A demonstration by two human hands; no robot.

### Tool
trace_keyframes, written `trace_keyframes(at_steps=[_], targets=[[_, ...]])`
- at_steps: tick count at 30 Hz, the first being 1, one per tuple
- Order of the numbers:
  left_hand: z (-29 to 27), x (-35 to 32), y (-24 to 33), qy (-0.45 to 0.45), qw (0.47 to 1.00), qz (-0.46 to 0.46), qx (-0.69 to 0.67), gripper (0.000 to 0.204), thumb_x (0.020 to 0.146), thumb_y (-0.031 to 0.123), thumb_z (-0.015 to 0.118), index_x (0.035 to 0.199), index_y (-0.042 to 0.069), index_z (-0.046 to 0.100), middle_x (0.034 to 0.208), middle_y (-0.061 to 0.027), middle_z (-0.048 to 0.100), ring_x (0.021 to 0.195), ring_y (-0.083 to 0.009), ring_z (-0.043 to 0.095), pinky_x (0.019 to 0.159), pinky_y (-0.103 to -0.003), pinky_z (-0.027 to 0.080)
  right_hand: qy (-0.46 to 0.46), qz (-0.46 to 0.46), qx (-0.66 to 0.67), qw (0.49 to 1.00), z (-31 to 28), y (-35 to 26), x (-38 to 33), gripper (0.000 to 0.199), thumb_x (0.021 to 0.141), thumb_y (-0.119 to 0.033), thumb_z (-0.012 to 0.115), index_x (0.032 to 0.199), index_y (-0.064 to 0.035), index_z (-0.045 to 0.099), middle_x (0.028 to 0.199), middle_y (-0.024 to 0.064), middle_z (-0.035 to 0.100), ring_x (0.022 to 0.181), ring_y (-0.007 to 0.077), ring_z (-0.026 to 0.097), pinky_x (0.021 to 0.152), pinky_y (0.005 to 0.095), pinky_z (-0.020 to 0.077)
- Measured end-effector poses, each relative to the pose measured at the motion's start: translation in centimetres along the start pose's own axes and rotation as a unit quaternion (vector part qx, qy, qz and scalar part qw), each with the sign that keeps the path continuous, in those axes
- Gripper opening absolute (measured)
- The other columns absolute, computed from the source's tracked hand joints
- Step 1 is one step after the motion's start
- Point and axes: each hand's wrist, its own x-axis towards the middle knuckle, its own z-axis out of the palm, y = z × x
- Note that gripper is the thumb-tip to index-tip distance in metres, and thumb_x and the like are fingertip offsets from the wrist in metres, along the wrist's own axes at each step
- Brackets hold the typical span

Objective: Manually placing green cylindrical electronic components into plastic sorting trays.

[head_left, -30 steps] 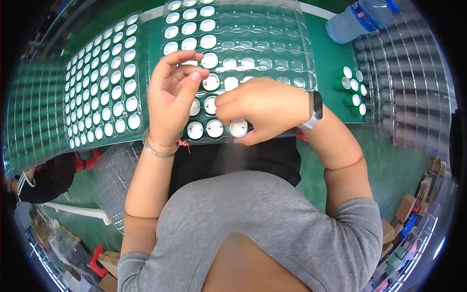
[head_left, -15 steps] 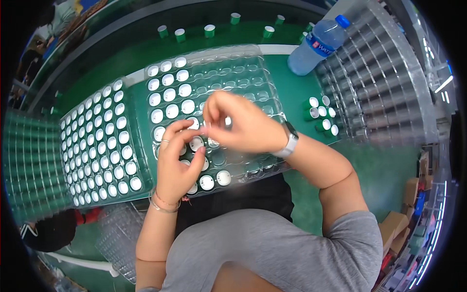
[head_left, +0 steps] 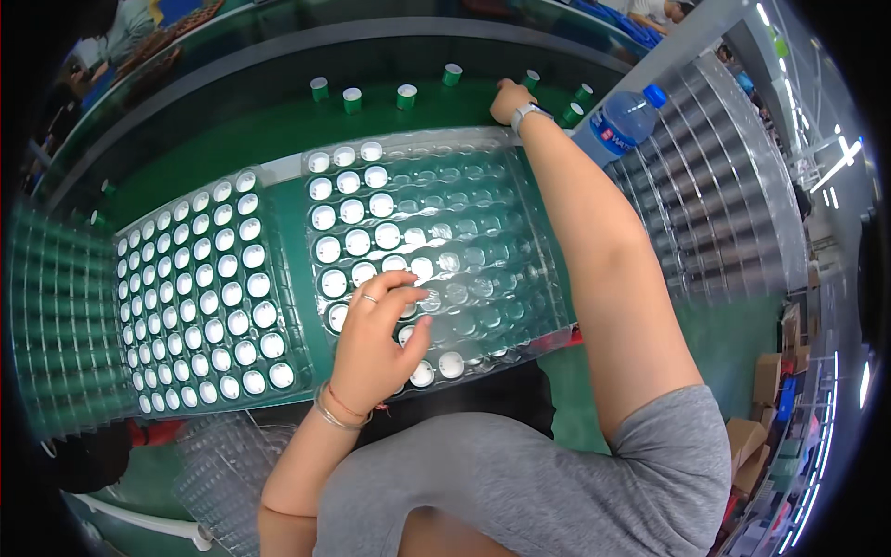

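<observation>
My left hand (head_left: 380, 339) hovers over the near left part of a clear plastic blister tray (head_left: 492, 251); its fingers are bent but apart, holding nothing visible. White-topped green cups (head_left: 357, 241) fill this tray's left columns, and a cup (head_left: 421, 373) sits in its front row. Across the tray, my right arm stretches to the dark green far surface. There my right hand (head_left: 510, 102) is curled beside a small green cup (head_left: 530, 80). Its fingers are closed and mostly hidden, so what they grip does not show.
Left of the tray stands another clear tray full of cups (head_left: 213, 330). Several loose cups (head_left: 406, 97) stand on the far surface. A water bottle (head_left: 616, 125) with a blue cap is at the right, beside upright empty trays (head_left: 710, 186).
My right hand has left my left hand over the tray and reached away to the cups at the far side. My left hand stays over the tray. The view has shifted slightly.
</observation>
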Motion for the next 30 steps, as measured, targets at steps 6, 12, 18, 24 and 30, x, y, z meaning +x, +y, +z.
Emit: trace_keyframes(at_steps=[6, 12, 18, 24, 30], targets=[[0.0, 0.0, -0.2, 0.009, 1.0, 0.005, 0.005, 0.024, 0.076, 0.006, 0.071, 0.1, 0.005, 0.066, 0.114, -0.0099, 0.062, 0.103, -0.0293, 0.057, 0.09, -0.038, 0.046, 0.035, -0.116, 0.0, 0.993, 0.6, -3.1, 0.9, 0.049, 0.087, -0.014, 0.058, 0.133, -0.0022, 0.048, 0.117, 0.0243, 0.065, 0.112, 0.0388, 0.062, 0.097, 0.0451, 0.0497], [-0.2, 0.0, -0.4, 0.012, 1.0, 0.002, -0.011, 0.023, 0.076, 0.005, 0.071, 0.099, 0.005, 0.066, 0.112, -0.0101, 0.062, 0.103, -0.0294, 0.058, 0.088, -0.037, 0.047, 0.037, -0.158, 0.049, 0.986, 1.3, -8.1, 1.5, 0.059, 0.087, -0.034, 0.068, 0.134, -0.0064, 0.048, 0.119, 0.0231, 0.064, 0.111, 0.0391, 0.062, 0.096, 0.0457, 0.0496], [-0.3, -0.1, -0.5, 0.017, 1.0, 0.013, -0.013, 0.022, 0.077, 0.004, 0.07, 0.099, 0.003, 0.065, 0.108, -0.0106, 0.063, 0.1, -0.0283, 0.059, 0.088, -0.037, 0.047, 0.053, -0.196, 0.086, 0.975, 1.3, -9.2, 1.0, 0.048, 0.088, -0.03, 0.067, 0.127, -0.0052, 0.052, 0.114, 0.0207, 0.067, 0.108, 0.0401, 0.062, 0.09, 0.0466, 0.0503], [0.1, -0.1, 0.1, 0.038, 0.999, -0.013, -0.028, 0.027, 0.079, 0.003, 0.069, 0.105, 0.001, 0.064, 0.109, -0.012, 0.063, 0.096, -0.0261, 0.062, 0.085, -0.035, 0.05, 0.056, -0.265, 0.374, 0.887, -3.6, -10.0, -7.1, 0.041, 0.092, -0.024, 0.065, 0.126, -0.005, 0.05, 0.104, 0.012, 0.07, 0.081, 0.0192, 0.067, 0.063, 0.0308, 0.052], [0.6, -0.8, -0.5, 0.125, 0.951, -0.112, -0.259, 0.055, 0.08, -0.005, 0.071, 0.13, -0.003, 0.047, 0.119, -0.0167, 0.058, 0.096, -0.0213, 0.066, 0.083, -0.031, 0.056, -0.261, -0.225, 0.607, 0.716, -7.3, -7.1, -24.3, 0.041, 0.096, -0.019, 0.062, 0.131, -0.0103, 0.043, 0.105, 0.0033, 0.066, 0.081, 0.0055, 0.06, 0.053, 0.0183, 0.047]])
